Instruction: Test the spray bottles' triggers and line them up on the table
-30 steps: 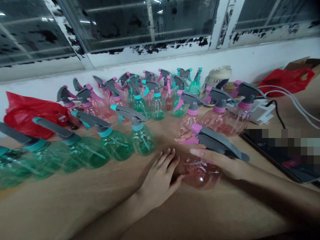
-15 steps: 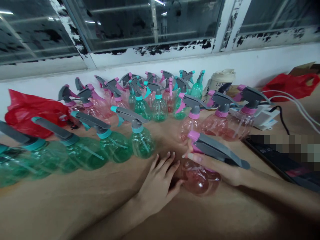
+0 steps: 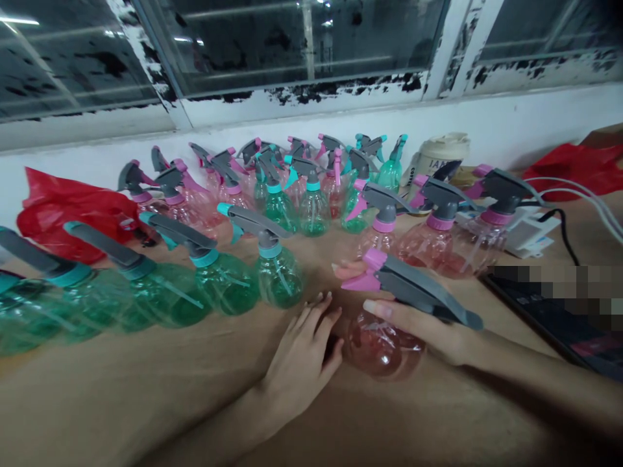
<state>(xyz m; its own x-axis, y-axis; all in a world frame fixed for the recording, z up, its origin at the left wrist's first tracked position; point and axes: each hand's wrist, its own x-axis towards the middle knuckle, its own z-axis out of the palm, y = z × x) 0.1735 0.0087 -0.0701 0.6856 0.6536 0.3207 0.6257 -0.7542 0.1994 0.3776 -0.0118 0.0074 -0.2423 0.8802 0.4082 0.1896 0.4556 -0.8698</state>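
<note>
My right hand [image 3: 428, 327] grips a pink spray bottle [image 3: 379, 347] round its neck, thumb along the near side and a finger by the pink trigger. The bottle's grey and pink spray head points left. Just left of it my left hand [image 3: 304, 357] rests on the table [image 3: 195, 389], fingers stretched out and apart from the bottle. A row of green spray bottles [image 3: 280, 275] with grey and teal heads runs off to the left. Behind the held bottle stand several pink spray bottles [image 3: 426, 243].
More pink and green spray bottles [image 3: 314, 211] crowd near the wall. A red plastic bag [image 3: 73, 214] lies at the left, another red bag [image 3: 574, 168] at the right. A paper cup [image 3: 442, 152], a white power strip [image 3: 533, 230] with cables and a dark phone-like device [image 3: 545, 318] are on the right.
My right finger pressed in on the trigger half a second ago and is now extended forward again with the trigger out. My left hand has drawn slightly away from the bottle. The view shifted slightly.
</note>
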